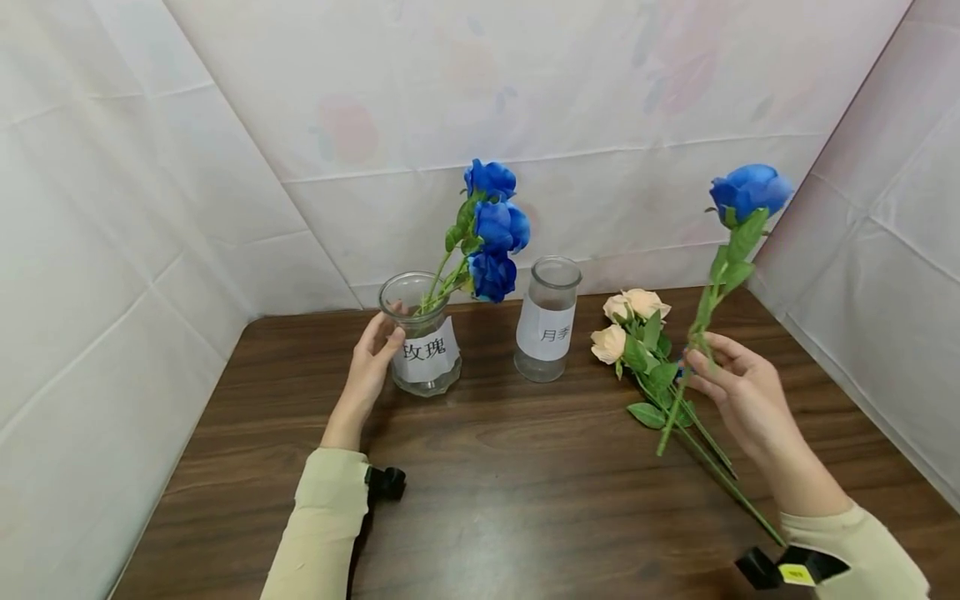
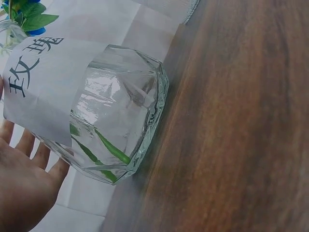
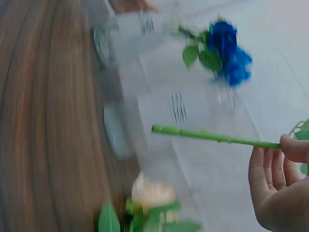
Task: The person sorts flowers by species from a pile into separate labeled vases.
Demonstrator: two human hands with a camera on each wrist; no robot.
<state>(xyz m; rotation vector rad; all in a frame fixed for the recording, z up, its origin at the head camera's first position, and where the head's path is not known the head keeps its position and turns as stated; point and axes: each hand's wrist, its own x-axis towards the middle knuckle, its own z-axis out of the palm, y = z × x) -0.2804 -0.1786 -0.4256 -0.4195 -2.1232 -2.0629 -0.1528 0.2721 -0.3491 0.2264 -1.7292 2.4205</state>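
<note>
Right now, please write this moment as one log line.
left hand: holds wide jar | right hand: holds blue flower | peach flowers: on table

Cloth walls (image 1: 600, 108) suggest a makeshift booth, perhaps.

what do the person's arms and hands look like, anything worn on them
The left sleeve and right sleeve are long and pale yellow-green. Each cuff carries a small black device; the right one bears a yellow label, its print too small to read. The left hand and right hand are ungloved.
</note>
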